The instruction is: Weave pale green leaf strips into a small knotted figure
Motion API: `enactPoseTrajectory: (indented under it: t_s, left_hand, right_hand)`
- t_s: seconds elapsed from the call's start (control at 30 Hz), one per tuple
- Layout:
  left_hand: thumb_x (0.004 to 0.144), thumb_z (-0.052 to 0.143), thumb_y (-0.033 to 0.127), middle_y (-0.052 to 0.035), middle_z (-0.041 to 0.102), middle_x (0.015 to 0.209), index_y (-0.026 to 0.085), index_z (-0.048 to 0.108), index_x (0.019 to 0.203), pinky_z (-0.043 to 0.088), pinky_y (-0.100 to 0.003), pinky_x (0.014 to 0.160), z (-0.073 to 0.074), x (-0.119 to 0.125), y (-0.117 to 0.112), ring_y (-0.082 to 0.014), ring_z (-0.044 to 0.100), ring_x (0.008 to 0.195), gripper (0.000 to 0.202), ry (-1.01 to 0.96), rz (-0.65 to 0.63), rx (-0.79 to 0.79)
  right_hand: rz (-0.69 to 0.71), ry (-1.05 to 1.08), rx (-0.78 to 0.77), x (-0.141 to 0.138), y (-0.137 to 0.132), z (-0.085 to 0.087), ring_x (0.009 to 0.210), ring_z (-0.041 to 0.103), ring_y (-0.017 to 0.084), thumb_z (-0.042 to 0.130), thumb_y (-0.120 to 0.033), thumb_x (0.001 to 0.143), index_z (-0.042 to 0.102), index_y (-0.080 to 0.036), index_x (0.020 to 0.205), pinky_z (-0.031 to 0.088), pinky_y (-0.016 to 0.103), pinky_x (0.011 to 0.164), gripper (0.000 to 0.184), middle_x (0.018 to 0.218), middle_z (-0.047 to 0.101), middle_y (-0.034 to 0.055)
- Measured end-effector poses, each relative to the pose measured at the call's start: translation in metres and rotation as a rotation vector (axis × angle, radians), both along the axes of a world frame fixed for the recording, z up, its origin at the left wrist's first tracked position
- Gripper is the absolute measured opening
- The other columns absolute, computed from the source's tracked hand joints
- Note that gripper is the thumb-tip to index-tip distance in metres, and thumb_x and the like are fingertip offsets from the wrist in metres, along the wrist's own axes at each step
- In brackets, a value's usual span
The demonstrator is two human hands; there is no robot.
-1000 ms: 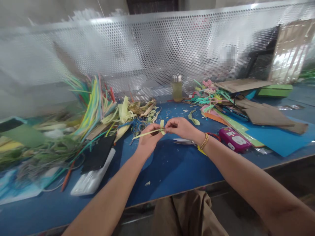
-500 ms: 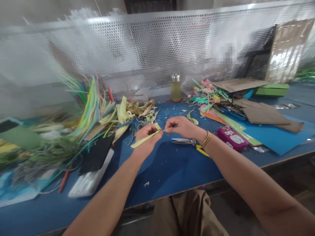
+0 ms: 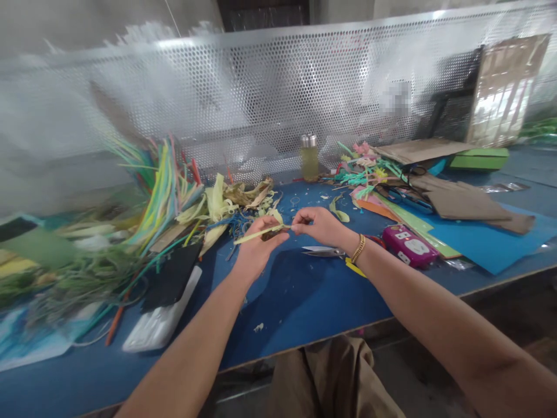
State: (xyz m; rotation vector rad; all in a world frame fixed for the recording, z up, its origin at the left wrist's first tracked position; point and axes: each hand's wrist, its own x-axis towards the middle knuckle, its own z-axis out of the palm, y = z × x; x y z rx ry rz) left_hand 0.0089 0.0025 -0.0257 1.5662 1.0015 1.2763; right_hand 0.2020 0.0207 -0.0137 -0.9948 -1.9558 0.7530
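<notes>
Pale strip (image 3: pixel 252 236), seemingly across left hand (image 3: pixel 256 249)

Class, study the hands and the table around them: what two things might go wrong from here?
The thin pale strip between the left hand and right hand might tear or slip if pulled hard. The scissors, lying near the right wrist with blades exposed, could nick that arm if it lowers.

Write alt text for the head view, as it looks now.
A left hand and a right hand hold a pale strip above a blue table. Scissors lie beside the right wrist, a purple box farther right; colourful strips and husks crowd the left.
</notes>
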Motion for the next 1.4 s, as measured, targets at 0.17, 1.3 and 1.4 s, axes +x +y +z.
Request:
enactPoseTrajectory:
  t_s: [0.17, 1.3, 1.4]
  left_hand:
    - [0.074, 0.073, 0.029, -0.0051, 0.072, 0.097, 0.021, 0.054, 0.096, 0.049, -0.038, 0.087, 0.0017, -0.0021, 0.0037, -0.0216, 0.067, 0.095, 0.03, 0.008, -0.019, 0.099]
    - [0.079, 0.066, 0.028, -0.0053, 0.071, 0.1, 0.021, 0.067, 0.09, 0.045, -0.039, 0.092, 0.0023, -0.0028, 0.0052, -0.0227, 0.064, 0.097, 0.014, 0.322, 0.04, 0.247]
    - [0.074, 0.072, 0.03, -0.0053, 0.07, 0.102, 0.022, 0.072, 0.082, 0.043, -0.04, 0.096, 0.0041, -0.0043, 0.0066, -0.0245, 0.062, 0.102, 0.012, 0.408, 0.116, 0.399]
  right_hand:
    - [-0.001, 0.036, 0.039, -0.0024, -0.0013, -0.0009, 0.068, 0.06, 0.012, 0.066, -0.024, 0.08, 0.066, -0.017, 0.077, 0.047, 0.026, 0.067, 0.008, 0.074, 0.068, 0.0011]
    - [0.09, 0.16, -0.04, -0.0057, -0.0018, 0.0013, 0.066, 0.05, 0.01, 0.068, -0.025, 0.077, 0.06, -0.017, 0.075, 0.042, 0.025, 0.066, 0.012, 0.071, 0.058, -0.0021]
    - [0.095, 0.215, -0.081, -0.007, -0.0004, -0.0003, 0.064, 0.049, 0.01, 0.07, -0.028, 0.075, 0.057, -0.017, 0.073, 0.042, 0.025, 0.065, 0.016, 0.069, 0.056, -0.003]
